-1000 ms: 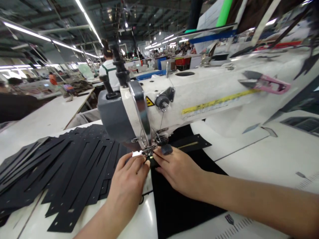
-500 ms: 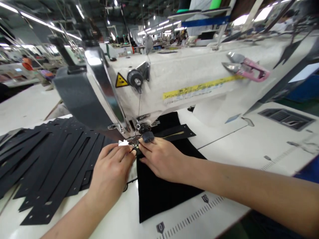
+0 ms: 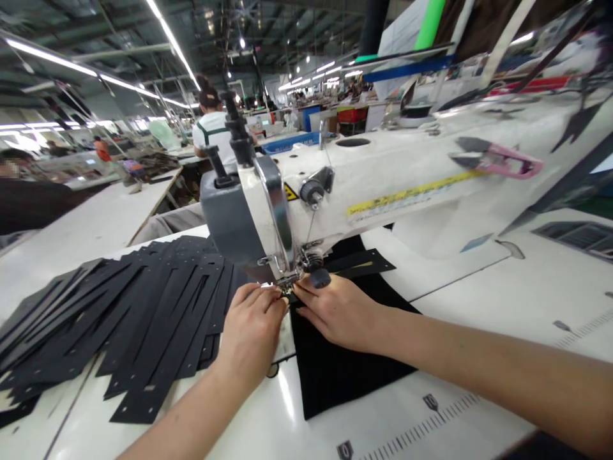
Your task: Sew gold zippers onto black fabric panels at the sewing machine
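A black fabric piece (image 3: 345, 377) lies flat under the head of a white sewing machine (image 3: 393, 160). My left hand (image 3: 253, 326) is closed, its fingertips pinching the fabric's left edge beside the presser foot (image 3: 287, 286). On the other side of the foot, my right hand (image 3: 342, 310) presses its closed fingers on the fabric, thumb tucked below. A black strip with holes and a yellowish line (image 3: 366, 263) rests across the fabric behind the right hand. The fingertips and the stitching spot are partly hidden by the machine's dark round knob (image 3: 320, 277).
Many black slotted strips (image 3: 158, 313) are fanned out left of the machine. Pink-handled thread snips (image 3: 498, 156) sit on the machine arm. A ruler scale (image 3: 412, 434) is printed along the table's front edge. A person in white (image 3: 213, 128) sits beyond.
The camera view has swung left and upward, so the machine and hands appear further right. Both hands keep about the same hold on the fabric near the presser foot.
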`<move>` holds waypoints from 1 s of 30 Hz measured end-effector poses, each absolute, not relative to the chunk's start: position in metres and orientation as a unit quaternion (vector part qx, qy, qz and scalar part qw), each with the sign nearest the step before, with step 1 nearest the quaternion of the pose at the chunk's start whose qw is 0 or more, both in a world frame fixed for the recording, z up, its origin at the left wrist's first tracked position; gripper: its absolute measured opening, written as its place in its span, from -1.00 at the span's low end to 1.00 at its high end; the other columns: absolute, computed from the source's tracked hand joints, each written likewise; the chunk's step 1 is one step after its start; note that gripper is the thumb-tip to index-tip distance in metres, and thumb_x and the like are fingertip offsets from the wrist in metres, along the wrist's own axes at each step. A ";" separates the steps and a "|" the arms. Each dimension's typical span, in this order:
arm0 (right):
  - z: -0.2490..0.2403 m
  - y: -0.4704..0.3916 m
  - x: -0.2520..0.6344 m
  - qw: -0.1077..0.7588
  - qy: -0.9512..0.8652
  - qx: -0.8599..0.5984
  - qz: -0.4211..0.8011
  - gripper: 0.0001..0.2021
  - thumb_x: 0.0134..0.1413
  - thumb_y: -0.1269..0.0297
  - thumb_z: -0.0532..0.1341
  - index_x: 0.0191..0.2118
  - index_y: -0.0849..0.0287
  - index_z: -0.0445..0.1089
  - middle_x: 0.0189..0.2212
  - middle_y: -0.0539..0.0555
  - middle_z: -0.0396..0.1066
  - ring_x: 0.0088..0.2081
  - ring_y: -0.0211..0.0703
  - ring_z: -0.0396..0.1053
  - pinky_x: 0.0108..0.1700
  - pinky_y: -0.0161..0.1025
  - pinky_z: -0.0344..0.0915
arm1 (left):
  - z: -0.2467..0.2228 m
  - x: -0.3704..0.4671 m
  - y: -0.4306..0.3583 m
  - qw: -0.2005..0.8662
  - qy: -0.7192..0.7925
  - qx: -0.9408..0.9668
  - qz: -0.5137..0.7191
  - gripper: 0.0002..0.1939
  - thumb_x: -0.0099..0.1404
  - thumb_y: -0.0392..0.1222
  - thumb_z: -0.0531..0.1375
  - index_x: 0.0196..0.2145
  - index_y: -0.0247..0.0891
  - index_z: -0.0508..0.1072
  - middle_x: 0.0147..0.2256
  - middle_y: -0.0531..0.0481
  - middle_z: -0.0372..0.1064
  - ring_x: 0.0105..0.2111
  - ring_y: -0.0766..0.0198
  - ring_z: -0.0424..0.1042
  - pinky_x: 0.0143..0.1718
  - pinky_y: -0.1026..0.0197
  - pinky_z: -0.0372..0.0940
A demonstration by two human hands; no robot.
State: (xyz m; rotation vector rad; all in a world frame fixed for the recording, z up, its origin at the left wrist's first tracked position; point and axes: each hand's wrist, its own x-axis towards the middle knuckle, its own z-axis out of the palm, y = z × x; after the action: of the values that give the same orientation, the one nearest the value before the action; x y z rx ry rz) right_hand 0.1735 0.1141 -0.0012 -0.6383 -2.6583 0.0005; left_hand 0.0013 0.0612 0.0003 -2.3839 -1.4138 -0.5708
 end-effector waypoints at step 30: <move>-0.006 0.065 0.224 0.216 -0.925 -0.282 -0.136 -0.49 -0.21 0.60 -0.02 -0.03 0.41 0.29 -0.17 0.25 0.38 -0.21 0.00 0.35 -0.16 -0.09 0.34 | 0.020 -0.002 0.027 0.066 -0.508 -0.824 -0.243 -0.83 0.20 -0.35 0.08 -0.32 -0.18 0.44 -0.25 0.00 0.44 -0.21 0.21 0.41 -0.04 0.00 0.17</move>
State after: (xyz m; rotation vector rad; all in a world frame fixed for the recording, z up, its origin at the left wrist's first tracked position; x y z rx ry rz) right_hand 0.2237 0.0653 -0.0060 -0.7827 -2.5622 -0.3766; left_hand -0.0024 0.0271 0.0201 -2.4858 -1.5314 -0.7335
